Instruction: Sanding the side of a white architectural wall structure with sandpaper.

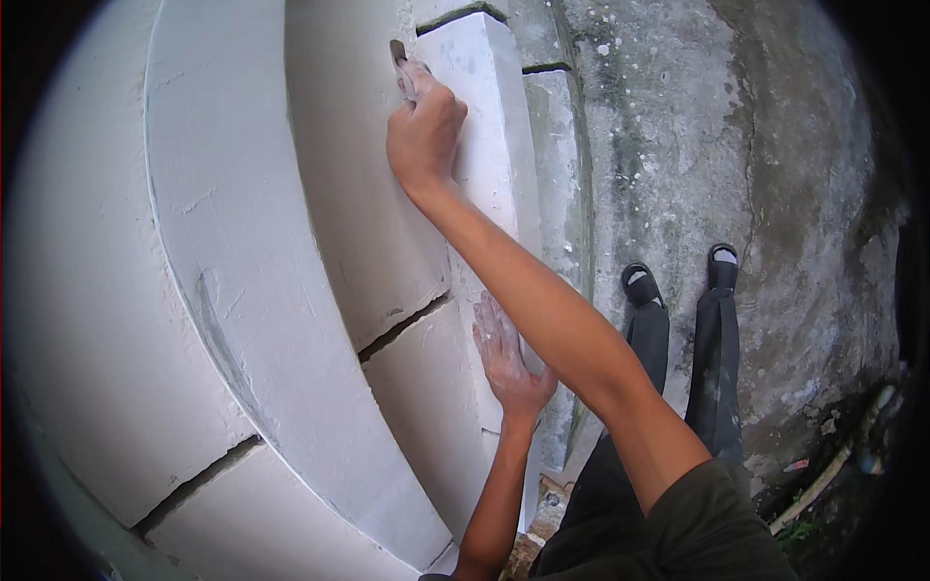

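My right hand (429, 136) is closed round a small hand tool (398, 54) with a brown, rounded end that sticks out past the fingers. The rest of the tool is hidden in the fist, so its exact kind does not show. This hand is over the edge between a beige wall panel (354, 184) and a white-coated ledge (481, 107). Lower down, my left hand (513, 373) lies flat with fingers stretched, resting against the same white ledge. White dust or paste coats its fingers, and some is on the right hand too.
To the left rises a broad pale band (228, 203) with a bowed edge. A dark gap (402, 327) splits the beige panels. A grey concrete step (555, 174) borders the ledge. My sandalled feet (641, 284) stand on stained concrete ground (804, 194). Sticks (814, 489) lie at lower right.
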{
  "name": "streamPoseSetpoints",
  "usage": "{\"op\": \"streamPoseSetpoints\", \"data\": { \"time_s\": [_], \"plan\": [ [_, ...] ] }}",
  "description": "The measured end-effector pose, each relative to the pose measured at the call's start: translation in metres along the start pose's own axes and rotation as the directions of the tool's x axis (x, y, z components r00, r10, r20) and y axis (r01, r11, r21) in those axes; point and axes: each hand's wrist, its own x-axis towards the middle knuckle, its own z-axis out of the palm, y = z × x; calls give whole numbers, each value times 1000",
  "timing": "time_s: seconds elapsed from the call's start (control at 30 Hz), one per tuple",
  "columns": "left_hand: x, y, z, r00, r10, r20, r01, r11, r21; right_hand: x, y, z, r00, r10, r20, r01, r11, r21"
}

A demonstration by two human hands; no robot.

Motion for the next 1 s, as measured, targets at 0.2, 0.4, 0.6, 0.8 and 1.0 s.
{"op": "streamPoseSetpoints", "data": {
  "time_s": [0.2,0.4,0.6,0.8,1.0],
  "plan": [
    [-7,-11,-5,997,-23,69,21,999,25,-46,12,-13,999,-33,43,25,987,157],
    [-14,-20,-2,999,-35,37,34,999,33,-51,2,-23,983,105,152,-134,972,195],
    [-1,-2,1,999,36,6,-37,999,34,-17,3,-21,997,-14,78,10,999,53],
    [-14,-13,-3,999,-29,-20,28,999,-37,-88,14,-41,982,-125,138,110,987,116],
    [-17,-13,7,993,-114,-29,111,990,-81,-53,2,-32,998,31,58,-41,981,190]
  ]
}}
